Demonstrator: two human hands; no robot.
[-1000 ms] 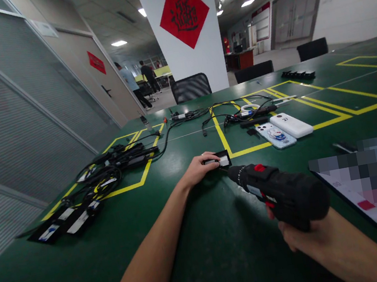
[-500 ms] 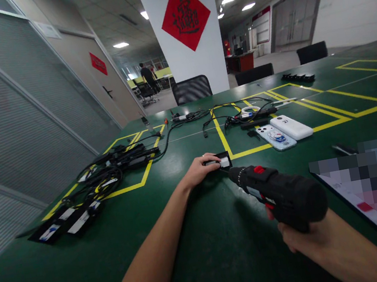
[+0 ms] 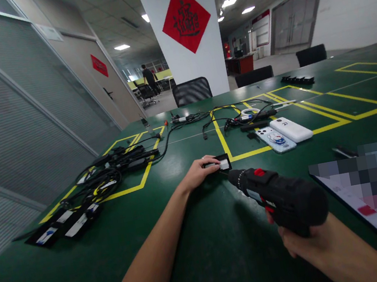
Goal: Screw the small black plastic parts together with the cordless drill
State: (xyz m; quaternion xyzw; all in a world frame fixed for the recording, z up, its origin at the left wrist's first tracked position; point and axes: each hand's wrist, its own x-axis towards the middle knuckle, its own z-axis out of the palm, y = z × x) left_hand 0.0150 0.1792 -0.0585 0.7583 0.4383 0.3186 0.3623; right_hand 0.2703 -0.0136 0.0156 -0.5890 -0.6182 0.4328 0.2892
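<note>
Left grip (image 3: 198,173) pinches the small black plate (image 3: 222,161), well in from the near edge of the surface (image 3: 210,263). Right grip (image 3: 306,241) wraps the drill (image 3: 280,195), whose long axis points forward-left, bit apparently touching the plate.

Black cordless screwdriver (image 3: 282,197) with a red switch, held nearly level in the right hand (image 3: 310,242), its bit touching the small black module (image 3: 223,163), white-labelled, lying flat on the green desk (image 3: 212,253) with the left hand (image 3: 196,174) on it
</note>
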